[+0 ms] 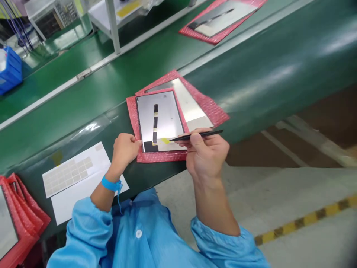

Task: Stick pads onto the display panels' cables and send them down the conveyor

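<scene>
A silver display panel [164, 115] with a black flex strip [155, 124] lies on a red bubble-wrap sheet [133, 111] at the near edge of the green bench. My right hand [208, 154] is closed on black tweezers [200, 134], whose tip holds a small yellow tape piece [165, 140] over the panel's lower part. My left hand [125, 149] is curled, fingers pressing the left edge of the red sheet near the panel's corner. A second panel [192, 108] on red wrap lies underneath, sticking out to the right.
A white sheet with a grid of tape pieces [69, 173] lies left of my hand. Stacked panels in red wrap [16, 216] sit at far left. Another wrapped panel [223, 16] rests on the far belt. A blue bin [11, 69] stands at left, the floor below right.
</scene>
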Demonstrator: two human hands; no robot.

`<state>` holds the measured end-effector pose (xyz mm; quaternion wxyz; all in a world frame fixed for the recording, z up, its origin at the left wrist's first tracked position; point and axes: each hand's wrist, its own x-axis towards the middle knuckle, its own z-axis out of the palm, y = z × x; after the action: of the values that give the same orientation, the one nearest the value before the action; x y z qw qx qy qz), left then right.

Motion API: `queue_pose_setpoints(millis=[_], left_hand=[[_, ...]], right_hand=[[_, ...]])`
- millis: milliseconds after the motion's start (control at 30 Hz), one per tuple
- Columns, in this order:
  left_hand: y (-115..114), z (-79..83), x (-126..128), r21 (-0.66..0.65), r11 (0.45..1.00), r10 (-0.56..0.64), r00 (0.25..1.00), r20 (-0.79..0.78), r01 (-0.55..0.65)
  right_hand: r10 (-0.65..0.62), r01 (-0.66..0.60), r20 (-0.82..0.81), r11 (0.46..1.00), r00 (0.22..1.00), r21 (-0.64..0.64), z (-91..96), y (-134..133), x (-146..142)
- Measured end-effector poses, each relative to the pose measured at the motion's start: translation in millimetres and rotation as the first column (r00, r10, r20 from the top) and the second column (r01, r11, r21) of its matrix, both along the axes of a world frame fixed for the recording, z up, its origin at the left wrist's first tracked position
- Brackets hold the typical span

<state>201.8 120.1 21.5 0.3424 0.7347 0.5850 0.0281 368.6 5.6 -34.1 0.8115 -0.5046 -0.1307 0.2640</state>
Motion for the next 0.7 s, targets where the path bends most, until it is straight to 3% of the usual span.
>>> queue_pose_setpoints(millis=[100, 167, 200, 267, 333, 400, 533, 700], left_hand=[[-21.3, 3.8, -40.4, -0.017, 0.999, 0.051, 0.998, -0.043, -0.051], [-39.5, 3.4, -56.5, -0.009, 0.996, 0.09, 0.993, -0.078, -0.091], [-49.2, 1.8, -61.6, 0.044, 0.994, 0.107, 0.991, -0.086, -0.103], [-68.9, -4.3, -67.2, 0.27, 0.961, 0.079, 0.996, -0.045, -0.064], [-86.6, -13.7, -69.2, 0.519, 0.853, -0.072, 0.997, 0.032, 0.045], [-99.7, -24.3, -69.8, 0.635, 0.761, -0.239, 0.967, 0.082, 0.135], [-109.0, -39.5, -70.2, 0.65, 0.739, -0.327, 0.938, 0.116, 0.177], [-106.0, -40.3, -69.3, 0.655, 0.731, -0.338, 0.935, 0.104, 0.192]], right_hand=[[0.213, -0.207, 0.06, 0.974, 0.975, -0.095, 8.7, -3.5, -13.5], [0.366, -0.347, 0.089, 0.921, 0.926, -0.178, 14.5, -2.5, -18.6], [0.426, -0.4, 0.09, 0.891, 0.9, -0.216, 17.4, -1.4, -20.5], [0.512, -0.474, 0.088, 0.838, 0.855, -0.272, 22.8, 1.4, -23.4], [0.547, -0.501, 0.088, 0.81, 0.832, -0.306, 26.8, 4.2, -25.5], [0.559, -0.501, 0.096, 0.797, 0.824, -0.337, 28.5, 6.6, -26.5], [0.57, -0.496, 0.121, 0.786, 0.813, -0.369, 27.6, 9.4, -24.4], [0.559, -0.474, 0.118, 0.781, 0.82, -0.405, 29.3, 11.3, -19.4]])
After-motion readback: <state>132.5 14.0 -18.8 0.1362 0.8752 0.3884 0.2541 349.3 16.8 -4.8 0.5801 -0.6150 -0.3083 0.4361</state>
